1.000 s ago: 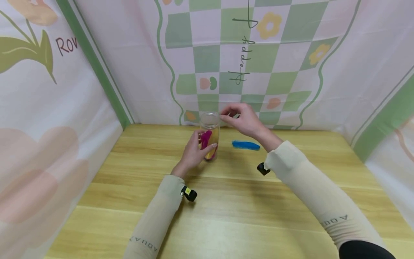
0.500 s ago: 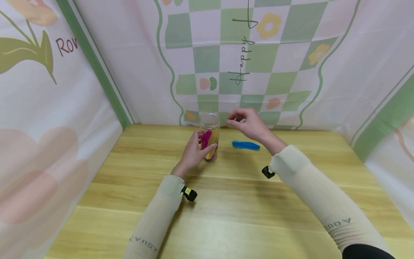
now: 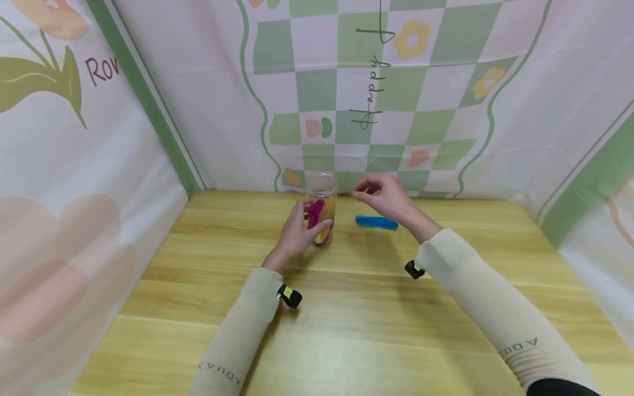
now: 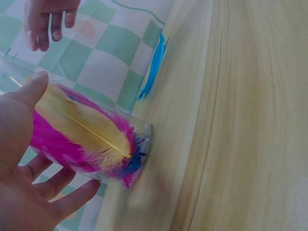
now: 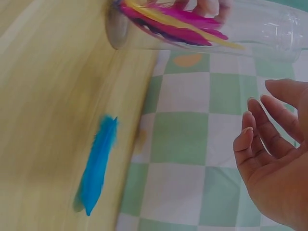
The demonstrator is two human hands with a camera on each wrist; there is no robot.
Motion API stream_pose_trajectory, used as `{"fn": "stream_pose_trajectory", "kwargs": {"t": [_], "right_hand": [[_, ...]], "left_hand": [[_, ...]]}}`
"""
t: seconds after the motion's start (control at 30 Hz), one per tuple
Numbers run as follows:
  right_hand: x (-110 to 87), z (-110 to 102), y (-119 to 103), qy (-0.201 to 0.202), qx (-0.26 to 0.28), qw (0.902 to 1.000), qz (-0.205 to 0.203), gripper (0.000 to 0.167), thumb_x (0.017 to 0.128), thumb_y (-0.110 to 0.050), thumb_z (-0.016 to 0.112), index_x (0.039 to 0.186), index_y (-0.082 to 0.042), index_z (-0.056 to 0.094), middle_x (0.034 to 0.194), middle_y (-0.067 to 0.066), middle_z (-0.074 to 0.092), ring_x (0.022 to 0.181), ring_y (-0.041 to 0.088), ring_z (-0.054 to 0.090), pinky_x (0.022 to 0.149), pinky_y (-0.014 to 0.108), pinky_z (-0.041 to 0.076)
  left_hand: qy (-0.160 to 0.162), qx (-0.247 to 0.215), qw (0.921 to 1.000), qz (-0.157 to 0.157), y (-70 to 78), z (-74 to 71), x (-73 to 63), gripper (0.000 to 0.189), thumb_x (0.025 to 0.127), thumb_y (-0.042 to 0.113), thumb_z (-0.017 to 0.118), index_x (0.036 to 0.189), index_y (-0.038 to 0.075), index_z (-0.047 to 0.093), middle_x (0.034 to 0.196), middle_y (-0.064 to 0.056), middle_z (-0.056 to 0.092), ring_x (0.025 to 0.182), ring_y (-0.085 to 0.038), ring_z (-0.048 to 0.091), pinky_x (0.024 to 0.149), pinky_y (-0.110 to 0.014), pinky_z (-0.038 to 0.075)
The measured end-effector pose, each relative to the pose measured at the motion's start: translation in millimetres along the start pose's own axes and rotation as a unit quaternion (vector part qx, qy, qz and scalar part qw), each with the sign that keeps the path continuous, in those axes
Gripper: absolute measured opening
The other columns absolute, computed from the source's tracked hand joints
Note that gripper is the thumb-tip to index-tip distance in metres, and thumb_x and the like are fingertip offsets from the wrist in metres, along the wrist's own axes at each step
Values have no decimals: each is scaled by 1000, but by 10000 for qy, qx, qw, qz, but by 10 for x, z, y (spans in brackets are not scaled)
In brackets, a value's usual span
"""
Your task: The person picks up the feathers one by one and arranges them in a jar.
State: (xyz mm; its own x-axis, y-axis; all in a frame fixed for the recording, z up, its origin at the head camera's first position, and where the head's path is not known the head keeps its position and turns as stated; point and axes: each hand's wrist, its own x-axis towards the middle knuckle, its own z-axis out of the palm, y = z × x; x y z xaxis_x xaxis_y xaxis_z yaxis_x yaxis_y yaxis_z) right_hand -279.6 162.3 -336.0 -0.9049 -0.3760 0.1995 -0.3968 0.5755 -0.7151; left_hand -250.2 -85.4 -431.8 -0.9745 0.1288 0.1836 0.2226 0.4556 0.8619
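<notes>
My left hand (image 3: 294,234) holds a clear, lidless jar (image 3: 322,191) upright on the wooden table, thumb on one side and fingers round the other. Inside the jar are magenta feathers (image 5: 192,29), a yellow feather (image 4: 86,127) and a dark blue bit (image 4: 132,164) near the bottom. A single bright blue feather (image 3: 376,222) lies flat on the table to the right of the jar. Just above and behind that feather hovers my right hand (image 3: 385,198). Its fingers are loosely bent with nothing between them, as the right wrist view (image 5: 274,144) shows.
The wooden table (image 3: 346,330) ends at the back against a hanging cloth (image 3: 356,88) with green and white checks. More printed cloth (image 3: 124,165) closes off the left side, and another sheet hangs at the right.
My right hand has moved from beside the jar's mouth to the right and down, nearer the blue feather. The left hand and the jar have stayed in place.
</notes>
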Motion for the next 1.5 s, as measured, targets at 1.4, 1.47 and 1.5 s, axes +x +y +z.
{"fn": "stream_pose_trajectory", "kwargs": {"t": [1.4,1.47,1.5], "right_hand": [[-221,115,614,-171,-338,9972,649,28,100,-18,66,118,3,69,116,20,69,105,35,61,83,42,52],[-231,129,629,-161,-322,9973,643,27,100,-16,67,118,4,69,115,21,70,104,36,62,82,41,53],[-236,135,637,-157,-321,9973,639,27,100,-16,67,117,4,69,114,21,70,104,36,62,81,40,53]], "left_hand": [[-30,-30,10000,-85,38,-8,-8,68,92,45,76,144,17,41,136,-6,54,125,-26,55,103,-46,51],[-33,-30,10000,-78,32,-7,-7,68,92,46,75,144,17,41,136,-6,54,125,-26,55,103,-46,51],[-33,-23,10000,-77,28,-7,-8,68,92,46,75,144,17,41,136,-6,54,125,-26,55,103,-46,51]]}}
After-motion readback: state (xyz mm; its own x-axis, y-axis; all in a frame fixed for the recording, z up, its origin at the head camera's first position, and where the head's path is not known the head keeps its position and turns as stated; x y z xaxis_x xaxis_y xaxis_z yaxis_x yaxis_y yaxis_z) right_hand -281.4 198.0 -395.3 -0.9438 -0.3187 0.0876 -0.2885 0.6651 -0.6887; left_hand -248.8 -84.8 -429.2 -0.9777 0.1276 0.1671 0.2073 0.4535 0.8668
